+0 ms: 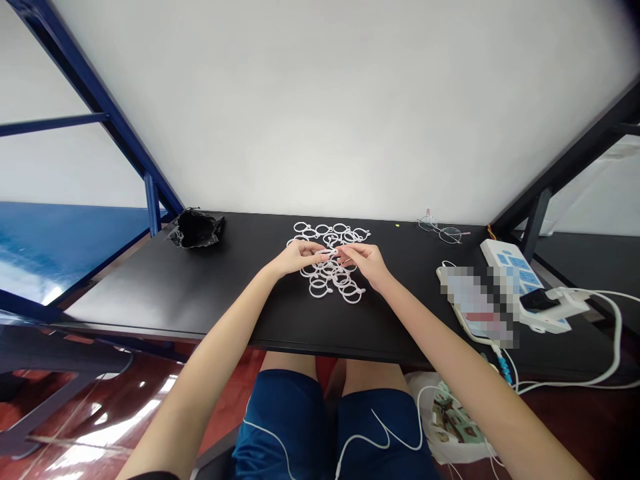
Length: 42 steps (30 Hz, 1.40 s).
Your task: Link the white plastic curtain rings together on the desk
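Several white rings with small knobs or eyelets (320, 288) lie in a loose pile on the black desk (240, 293). Above the pile, my left hand (299, 257) pinches one white ring (325, 252) between thumb and fingers. My right hand (365, 261) comes in from the other side, its thumb and fingertips closed at the small eyelet end of that same ring. Both hands partly cover the rings beneath them.
An opened black plastic bag (197, 230) stands at the back left. Eyeglasses (440, 229) lie at the back right. Farther right are a phone (475, 310), a white power strip (520, 273) with a plugged-in charger, and white cables (615, 333).
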Available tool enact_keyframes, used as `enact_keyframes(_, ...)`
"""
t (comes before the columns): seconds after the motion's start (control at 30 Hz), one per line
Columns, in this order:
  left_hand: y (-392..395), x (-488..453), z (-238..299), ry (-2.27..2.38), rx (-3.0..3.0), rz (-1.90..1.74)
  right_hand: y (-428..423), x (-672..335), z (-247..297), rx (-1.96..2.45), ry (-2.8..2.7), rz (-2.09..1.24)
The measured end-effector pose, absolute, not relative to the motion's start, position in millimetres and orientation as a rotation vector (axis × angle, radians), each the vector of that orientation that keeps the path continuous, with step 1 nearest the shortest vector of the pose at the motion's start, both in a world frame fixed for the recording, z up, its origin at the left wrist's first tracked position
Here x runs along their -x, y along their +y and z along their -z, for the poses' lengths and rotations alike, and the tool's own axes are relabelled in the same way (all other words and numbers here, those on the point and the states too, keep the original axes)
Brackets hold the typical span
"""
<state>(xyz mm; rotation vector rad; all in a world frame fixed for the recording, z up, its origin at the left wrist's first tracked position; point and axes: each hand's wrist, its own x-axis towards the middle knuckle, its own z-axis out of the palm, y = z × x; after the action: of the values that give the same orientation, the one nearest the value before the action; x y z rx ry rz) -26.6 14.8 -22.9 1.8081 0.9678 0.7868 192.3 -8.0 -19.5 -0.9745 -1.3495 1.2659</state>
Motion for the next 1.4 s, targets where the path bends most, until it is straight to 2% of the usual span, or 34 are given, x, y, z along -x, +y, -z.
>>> enact_keyframes(0.3, 16, 33, 24, 1.123, -2.059, -0.767, -4, -198, 18, 1.071, -1.241, -1.162)
enact_keyframes(0.6, 13, 34, 18, 1.226, -2.041, -0.686, -5, -197, 18, 1.086, -1.253, -1.128)
enact_keyframes(0.8, 16, 36, 18, 1.265, -2.006, -0.799, -5, -198, 17, 1.034, -1.245, -1.149)
enact_keyframes(1.0, 27, 43, 32, 1.628, -1.97, -1.181, -4, -199, 18, 1.068, -1.261, -1.131)
enact_keyframes(1.17, 32, 51, 41, 1.809, -2.119, -1.074, -6, -199, 17, 1.084, -1.264, -1.139)
enact_keyframes(1.4, 33, 51, 45, 1.808, -2.183, -0.948, -6, -198, 15, 1.089, -1.253, -1.152)
